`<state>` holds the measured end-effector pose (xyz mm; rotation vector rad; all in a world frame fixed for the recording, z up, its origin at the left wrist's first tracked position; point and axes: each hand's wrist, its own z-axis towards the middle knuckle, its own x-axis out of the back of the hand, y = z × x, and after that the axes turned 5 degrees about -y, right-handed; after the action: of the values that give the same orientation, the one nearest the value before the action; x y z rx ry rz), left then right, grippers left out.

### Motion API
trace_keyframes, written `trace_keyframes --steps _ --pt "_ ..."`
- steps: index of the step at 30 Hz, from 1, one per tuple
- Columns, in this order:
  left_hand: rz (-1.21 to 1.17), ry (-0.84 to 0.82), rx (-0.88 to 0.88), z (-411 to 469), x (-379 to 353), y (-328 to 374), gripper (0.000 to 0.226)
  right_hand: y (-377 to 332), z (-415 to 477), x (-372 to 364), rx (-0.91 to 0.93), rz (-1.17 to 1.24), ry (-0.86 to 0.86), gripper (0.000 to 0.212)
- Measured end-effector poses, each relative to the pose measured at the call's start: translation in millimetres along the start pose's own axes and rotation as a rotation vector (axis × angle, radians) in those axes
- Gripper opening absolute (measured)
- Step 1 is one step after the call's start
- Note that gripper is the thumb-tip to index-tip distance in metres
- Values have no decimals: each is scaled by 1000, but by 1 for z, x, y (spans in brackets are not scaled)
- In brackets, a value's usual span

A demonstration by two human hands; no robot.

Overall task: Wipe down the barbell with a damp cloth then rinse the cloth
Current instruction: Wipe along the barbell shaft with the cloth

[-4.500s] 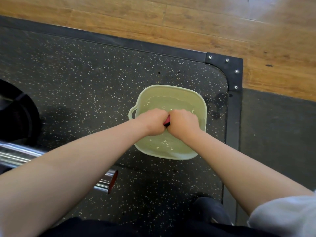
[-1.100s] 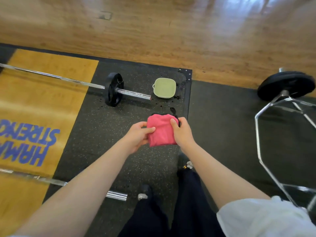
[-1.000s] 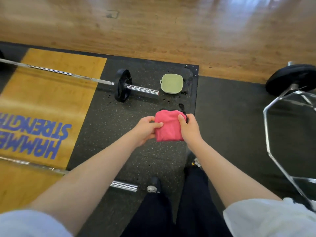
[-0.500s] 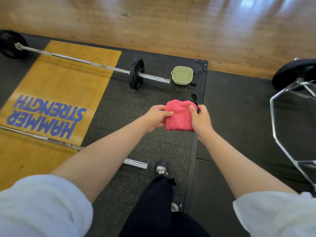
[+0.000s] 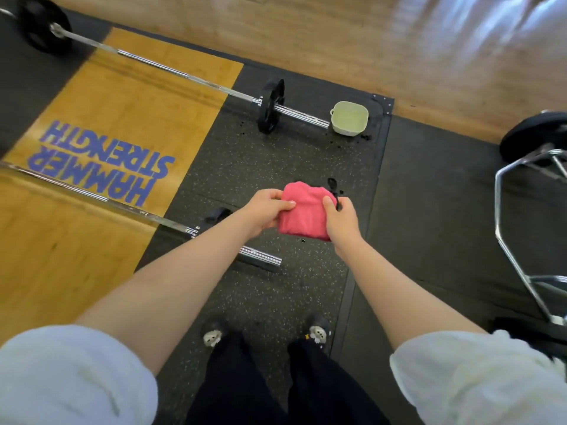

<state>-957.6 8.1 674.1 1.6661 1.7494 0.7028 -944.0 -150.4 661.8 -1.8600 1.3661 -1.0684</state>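
Head view, looking down at the floor.

Hands: both held out in front at about the same height, well above the floor. Left hand [image 5: 262, 214] pinches the left edge of the pink cloth [image 5: 303, 214], thumb lying on top, fingers curled underneath. Right hand [image 5: 342, 223] grips the right edge, thumb on the upper face, remaining fingers wrapped behind. The cloth is bunched and folded and spans the gap between the two hands. It touches nothing else.

Beyond the hands: far barbell [image 5: 171, 70] lies on the floor, its shaft running out to the left. A black plate [image 5: 271, 107] sits on its near-side sleeve. A pale green basin [image 5: 348, 130] stands just beside that sleeve's end, straight ahead of the right hand. I cannot tell whether sleeve and basin touch. Dark wet spots [image 5: 333, 183] mark the speckled rubber mat [image 5: 260, 161], just past the right hand's fingers and around the basin.

Below and left of the left hand: near barbell [image 5: 101, 197], with no plate visible, passes under the left forearm. Its sleeve end lies below the cloth.

Left of both hands: wooden platform [image 5: 122, 96] with blue lettering, both shafts crossing it.

Right of the right hand, well apart: a chrome frame bar [image 5: 503, 228] on darker matting.

Below the hands: two shoes [image 5: 213, 337] on the mat, dark trousers, white sleeves.
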Motion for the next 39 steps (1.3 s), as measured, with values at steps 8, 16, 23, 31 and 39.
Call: trace_keyframes --steps 8,16,23,31,39 --pt "21 78 14 -48 164 -34 22 -14 -43 -168 -30 38 -46 24" --pt "63 164 8 -76 299 -37 19 -45 -61 -303 -6 73 -122 22" --pt "15 192 28 -69 384 -32 32 -70 -40 -385 -6 32 -174 22" --pt "5 156 65 -30 487 9 20 -113 11 -481 -58 -2 -175 24" --pt "-51 204 94 -18 608 35 30 -174 39 -591 -83 -53 -264 22"
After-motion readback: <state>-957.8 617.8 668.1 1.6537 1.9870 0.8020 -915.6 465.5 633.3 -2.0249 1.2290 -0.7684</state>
